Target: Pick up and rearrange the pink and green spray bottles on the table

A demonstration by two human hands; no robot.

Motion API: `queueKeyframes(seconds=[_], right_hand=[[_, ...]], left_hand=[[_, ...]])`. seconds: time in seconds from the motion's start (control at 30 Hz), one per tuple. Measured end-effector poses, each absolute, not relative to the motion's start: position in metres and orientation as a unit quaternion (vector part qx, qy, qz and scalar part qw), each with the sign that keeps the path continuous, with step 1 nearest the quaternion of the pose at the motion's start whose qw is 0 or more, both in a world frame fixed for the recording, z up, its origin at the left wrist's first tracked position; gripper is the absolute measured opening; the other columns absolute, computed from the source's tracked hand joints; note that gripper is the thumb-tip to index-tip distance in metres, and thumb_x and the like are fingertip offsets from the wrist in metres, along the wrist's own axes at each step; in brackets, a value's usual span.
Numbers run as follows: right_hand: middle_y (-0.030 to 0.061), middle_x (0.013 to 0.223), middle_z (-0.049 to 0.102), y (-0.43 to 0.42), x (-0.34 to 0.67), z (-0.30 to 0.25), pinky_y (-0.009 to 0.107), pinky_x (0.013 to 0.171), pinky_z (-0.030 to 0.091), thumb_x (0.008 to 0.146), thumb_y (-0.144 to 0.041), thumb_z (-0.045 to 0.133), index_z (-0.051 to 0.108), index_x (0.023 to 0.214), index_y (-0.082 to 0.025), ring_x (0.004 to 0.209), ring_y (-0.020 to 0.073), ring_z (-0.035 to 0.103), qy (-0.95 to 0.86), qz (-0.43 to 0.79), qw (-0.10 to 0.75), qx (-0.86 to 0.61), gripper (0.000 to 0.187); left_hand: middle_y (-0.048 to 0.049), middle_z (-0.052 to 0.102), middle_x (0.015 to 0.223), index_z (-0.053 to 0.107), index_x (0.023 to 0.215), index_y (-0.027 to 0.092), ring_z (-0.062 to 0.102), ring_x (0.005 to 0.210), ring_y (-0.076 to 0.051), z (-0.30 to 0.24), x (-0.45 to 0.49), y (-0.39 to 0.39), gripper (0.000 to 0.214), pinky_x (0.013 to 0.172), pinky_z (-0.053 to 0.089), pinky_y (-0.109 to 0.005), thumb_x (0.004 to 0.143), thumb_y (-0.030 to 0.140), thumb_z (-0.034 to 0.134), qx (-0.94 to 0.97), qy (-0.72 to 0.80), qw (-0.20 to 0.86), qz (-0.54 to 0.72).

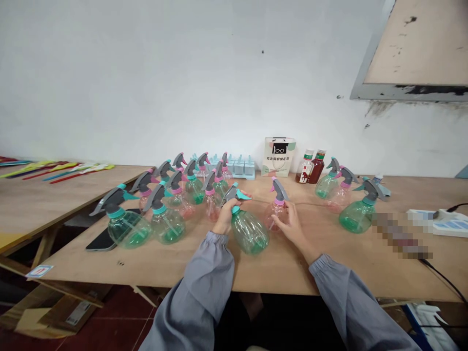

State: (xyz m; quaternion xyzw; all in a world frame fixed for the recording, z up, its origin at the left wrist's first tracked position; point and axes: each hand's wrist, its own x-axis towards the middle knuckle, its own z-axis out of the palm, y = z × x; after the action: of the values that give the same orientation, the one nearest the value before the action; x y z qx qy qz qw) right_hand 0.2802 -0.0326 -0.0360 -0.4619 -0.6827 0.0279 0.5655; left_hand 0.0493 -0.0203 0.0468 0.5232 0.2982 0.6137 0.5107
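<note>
- In the head view, grips a green spray bottle (250,233) with the left hand (225,214), closed around the neck at the gray-and-teal sprayer head, with some fingers hidden behind it.
- Holds that bottle tilted over the middle of the wooden table (175,265), with its round base toward the right and nearer the camera; cannot tell whether touching the tabletop.
- Clasps a pink spray bottle (274,212) with the right hand (292,226), with thumb and fingers parted only as wide as the clear round body, below the pink collar.
- Has this second bottle close to upright, just beside the green one, to its right and farther back.
- Wears gray sleeves (208,273), gathered at the wrists.
- To the left, faces a bottle cluster (168,226) in pink and green, standing close together, with a dark phone (104,239) lying partly behind the nearest.
- To the right, has a bottle trio (355,217), one pink between two green, near a white power strip (446,224) and a pixelated object (400,236).
- Toward the wall (146,73), shows a pale blue rack (243,168), an upright paper bag (278,165) and two red-brown bottles (317,168) side by side.
- At far left, includes another table (73,200) bearing colored strips (78,178).
</note>
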Motion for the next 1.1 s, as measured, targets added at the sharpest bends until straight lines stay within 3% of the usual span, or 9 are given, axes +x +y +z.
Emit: queueKeyframes(seconds=[0.23,0.47,0.57,0.67,0.87,1.1], right_hand=[[0.0123,0.117,0.057,-0.033,0.28,-0.036,0.053,0.103,0.048,0.085,-0.051,0.066,0.049,0.131,-0.02,0.113,0.0302,0.057,-0.683,0.034,0.566,-0.46,0.058],[0.0122,0.117,0.057,-0.032,0.281,-0.037,0.052,0.101,0.048,0.085,-0.05,0.066,0.05,0.129,-0.02,0.112,0.0302,0.058,-0.683,0.031,0.568,-0.457,0.056],[0.0124,0.116,0.057,-0.032,0.281,-0.036,0.053,0.1,0.048,0.085,-0.05,0.066,0.049,0.13,-0.02,0.111,0.0306,0.058,-0.685,0.028,0.57,-0.454,0.056],[0.0127,0.117,0.057,-0.032,0.282,-0.036,0.053,0.1,0.048,0.085,-0.049,0.066,0.049,0.13,-0.02,0.112,0.0308,0.058,-0.687,0.026,0.568,-0.453,0.056],[0.0117,0.116,0.057,-0.031,0.283,-0.038,0.052,0.1,0.049,0.085,-0.048,0.067,0.049,0.13,-0.02,0.112,0.0297,0.058,-0.685,0.026,0.571,-0.452,0.055],[0.0125,0.117,0.058,-0.029,0.284,-0.041,0.052,0.1,0.049,0.085,-0.047,0.068,0.05,0.131,-0.019,0.111,0.0301,0.058,-0.685,0.022,0.575,-0.447,0.056]], left_hand=[[-0.0038,0.066,0.069,0.052,0.061,0.023,0.069,0.087,-0.026,0.047,0.049,-0.024,0.014,0.082,0.052,-0.038,0.056,0.036,0.051,0.496,0.291,0.502,0.646],[-0.0033,0.071,0.082,0.071,0.084,0.024,0.066,0.095,-0.023,0.059,0.028,-0.047,0.018,0.09,0.05,-0.035,0.069,0.033,0.065,0.591,0.329,0.372,0.636],[0.0005,0.061,0.066,0.07,0.076,0.021,0.06,0.074,-0.017,0.063,-0.001,-0.06,0.017,0.07,0.048,-0.027,0.068,0.036,0.074,0.554,0.408,0.285,0.667],[0.0056,0.041,0.053,0.06,0.062,0.019,0.04,0.054,-0.009,0.061,-0.031,-0.064,0.025,0.051,0.033,-0.023,0.067,0.036,0.077,0.52,0.47,0.224,0.677],[0.006,0.036,0.055,0.055,0.06,0.018,0.032,0.054,-0.008,0.046,-0.057,-0.051,0.031,0.05,0.027,-0.023,0.068,0.039,0.075,0.521,0.511,0.173,0.662],[0.0018,0.057,0.066,0.07,0.08,0.015,0.051,0.064,-0.012,0.04,-0.053,-0.043,0.029,0.062,0.044,-0.025,0.072,0.043,0.073,0.534,0.517,0.107,0.66]])
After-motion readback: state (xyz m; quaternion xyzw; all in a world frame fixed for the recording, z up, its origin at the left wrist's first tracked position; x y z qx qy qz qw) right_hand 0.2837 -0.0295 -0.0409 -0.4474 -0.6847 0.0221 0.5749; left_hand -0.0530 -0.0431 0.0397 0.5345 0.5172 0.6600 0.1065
